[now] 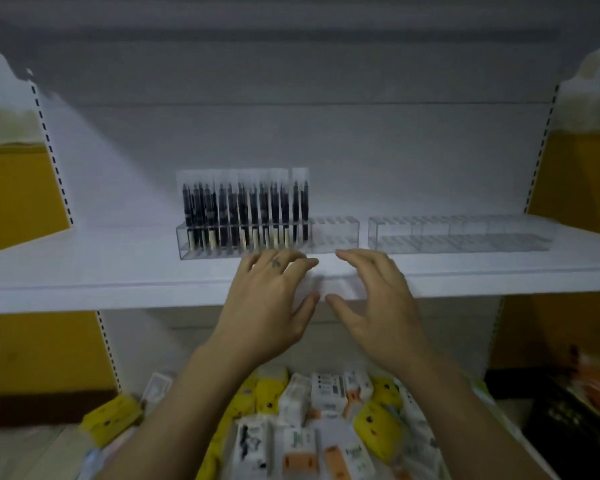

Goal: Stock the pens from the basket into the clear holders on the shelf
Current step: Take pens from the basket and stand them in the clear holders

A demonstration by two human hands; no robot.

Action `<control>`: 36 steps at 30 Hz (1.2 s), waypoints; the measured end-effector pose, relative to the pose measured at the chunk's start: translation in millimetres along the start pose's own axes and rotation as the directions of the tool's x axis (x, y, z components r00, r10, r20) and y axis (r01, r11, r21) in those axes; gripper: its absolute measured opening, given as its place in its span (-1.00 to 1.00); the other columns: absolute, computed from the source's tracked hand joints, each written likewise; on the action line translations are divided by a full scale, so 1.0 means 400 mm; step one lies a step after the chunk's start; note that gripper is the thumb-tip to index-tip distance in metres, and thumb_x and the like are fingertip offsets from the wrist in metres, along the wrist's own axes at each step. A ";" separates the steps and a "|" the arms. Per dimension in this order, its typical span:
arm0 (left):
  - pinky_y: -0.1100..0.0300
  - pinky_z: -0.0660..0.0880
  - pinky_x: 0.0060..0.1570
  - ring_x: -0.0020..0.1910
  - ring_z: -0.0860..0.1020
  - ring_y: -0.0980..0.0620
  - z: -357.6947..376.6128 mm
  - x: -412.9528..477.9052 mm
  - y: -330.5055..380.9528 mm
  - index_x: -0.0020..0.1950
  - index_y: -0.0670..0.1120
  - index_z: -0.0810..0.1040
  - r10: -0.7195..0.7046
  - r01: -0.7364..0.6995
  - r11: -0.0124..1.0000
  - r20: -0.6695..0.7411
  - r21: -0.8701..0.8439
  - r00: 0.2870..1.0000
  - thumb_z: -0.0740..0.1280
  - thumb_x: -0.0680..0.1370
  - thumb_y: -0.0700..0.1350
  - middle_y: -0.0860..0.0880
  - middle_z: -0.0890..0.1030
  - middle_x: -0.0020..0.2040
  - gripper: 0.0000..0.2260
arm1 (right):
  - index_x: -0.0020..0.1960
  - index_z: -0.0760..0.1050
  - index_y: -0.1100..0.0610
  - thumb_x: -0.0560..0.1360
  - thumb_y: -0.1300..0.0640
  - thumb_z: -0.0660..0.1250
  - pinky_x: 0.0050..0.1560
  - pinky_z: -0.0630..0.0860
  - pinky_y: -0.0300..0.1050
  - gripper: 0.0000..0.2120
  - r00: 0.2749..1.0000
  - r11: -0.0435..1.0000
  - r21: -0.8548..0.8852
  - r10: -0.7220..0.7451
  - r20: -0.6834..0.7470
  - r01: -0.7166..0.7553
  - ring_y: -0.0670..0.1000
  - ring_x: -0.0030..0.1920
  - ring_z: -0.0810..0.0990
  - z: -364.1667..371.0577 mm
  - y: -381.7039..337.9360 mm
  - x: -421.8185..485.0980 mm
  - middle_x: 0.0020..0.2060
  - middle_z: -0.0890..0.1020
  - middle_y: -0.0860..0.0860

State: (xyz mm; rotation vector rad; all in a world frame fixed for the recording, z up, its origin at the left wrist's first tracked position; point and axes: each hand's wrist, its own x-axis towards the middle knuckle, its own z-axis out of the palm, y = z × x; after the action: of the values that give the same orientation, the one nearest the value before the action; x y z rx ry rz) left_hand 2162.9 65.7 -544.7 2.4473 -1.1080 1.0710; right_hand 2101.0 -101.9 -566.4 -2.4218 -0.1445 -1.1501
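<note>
- On the white shelf, mid-depth, dark pens stand upright in the left clear holder, with a second holder just to its right.
- At the shelf's front edge, the left hand and right hand hover apart, fingers loosely spread, gripping nothing.
- Below lie yellow and white packets; a yellow wall flanks the shelving.

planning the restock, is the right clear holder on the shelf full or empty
Empty: every slot in the right clear holder is bare, see-through from end to end.
</note>
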 end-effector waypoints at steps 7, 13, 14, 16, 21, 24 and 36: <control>0.07 0.40 0.01 0.07 0.53 -0.03 0.110 -0.173 0.067 0.23 0.02 0.54 -0.059 0.066 0.995 0.090 -0.075 0.994 0.23 0.50 0.13 0.04 0.59 0.09 -0.63 | 0.20 0.51 0.10 0.48 0.09 0.42 0.05 0.48 -0.11 -0.69 0.997 0.997 -0.024 0.072 0.024 -0.071 0.02 0.06 0.53 0.051 0.053 -0.194 0.04 0.53 -0.01; 0.14 0.25 0.24 0.30 0.40 0.03 0.273 -0.310 0.118 0.37 0.09 0.40 -0.157 0.242 0.953 0.383 -0.183 0.910 0.23 0.57 0.13 0.10 0.47 0.30 -0.61 | 0.36 0.42 0.01 0.50 0.01 0.38 0.16 0.34 -0.23 -0.56 0.879 0.949 -0.106 0.314 0.357 -0.296 -0.01 0.23 0.43 0.158 0.158 -0.365 0.22 0.44 -0.04; 0.13 0.24 0.25 0.31 0.38 0.03 0.301 -0.334 0.125 0.38 0.09 0.39 -0.169 0.269 0.943 0.418 -0.193 0.892 0.24 0.56 0.12 0.10 0.46 0.31 -0.61 | 0.37 0.41 0.01 0.50 0.01 0.39 0.15 0.32 -0.25 -0.54 0.853 0.941 -0.113 0.337 0.399 -0.319 -0.01 0.25 0.42 0.174 0.173 -0.392 0.24 0.42 -0.04; 0.12 0.23 0.28 0.34 0.35 0.02 0.358 -0.383 0.138 0.39 0.08 0.39 -0.180 0.315 0.928 0.502 -0.198 0.846 0.26 0.56 0.10 0.08 0.44 0.34 -0.60 | 0.40 0.37 0.00 0.51 0.01 0.38 0.19 0.31 -0.22 -0.52 0.796 0.926 -0.146 0.375 0.476 -0.349 0.01 0.30 0.38 0.209 0.203 -0.448 0.30 0.40 -0.03; 0.08 0.25 0.31 0.36 0.35 -0.02 0.484 -0.520 0.152 0.42 0.04 0.37 -0.187 0.422 0.887 0.692 -0.186 0.697 0.27 0.56 0.09 0.03 0.42 0.38 -0.57 | 0.48 0.25 -0.01 0.53 -0.04 0.35 0.36 0.30 -0.06 -0.43 0.617 0.873 -0.231 0.471 0.630 -0.430 0.05 0.42 0.28 0.282 0.268 -0.575 0.43 0.29 0.00; 0.09 0.30 0.29 0.34 0.38 -0.04 0.536 -0.600 0.165 0.42 0.01 0.37 -0.197 0.503 0.846 0.776 -0.174 0.599 0.29 0.56 0.06 0.00 0.43 0.38 -0.56 | 0.51 0.19 -0.02 0.53 -0.03 0.35 0.36 0.32 0.02 -0.39 0.527 0.835 -0.261 0.516 0.675 -0.484 0.10 0.44 0.27 0.323 0.300 -0.627 0.44 0.29 0.05; 0.11 0.54 0.01 0.05 0.57 -0.08 0.673 -0.799 0.204 0.19 -0.11 0.54 -0.093 0.693 0.718 0.976 -0.072 0.198 0.27 0.57 -0.09 -0.07 0.57 0.17 -0.77 | 0.26 0.45 0.24 0.58 0.13 0.26 0.07 0.50 -0.02 -0.70 0.157 0.700 -0.378 0.571 0.805 -0.606 0.18 0.13 0.53 0.391 0.394 -0.852 0.15 0.56 0.17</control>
State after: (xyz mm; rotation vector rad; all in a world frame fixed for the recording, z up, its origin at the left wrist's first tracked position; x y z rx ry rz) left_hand 2103.0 53.6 -965.9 2.5050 -0.6122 -0.9728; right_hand 2036.2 -140.4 -966.1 -2.3702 0.4607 0.6020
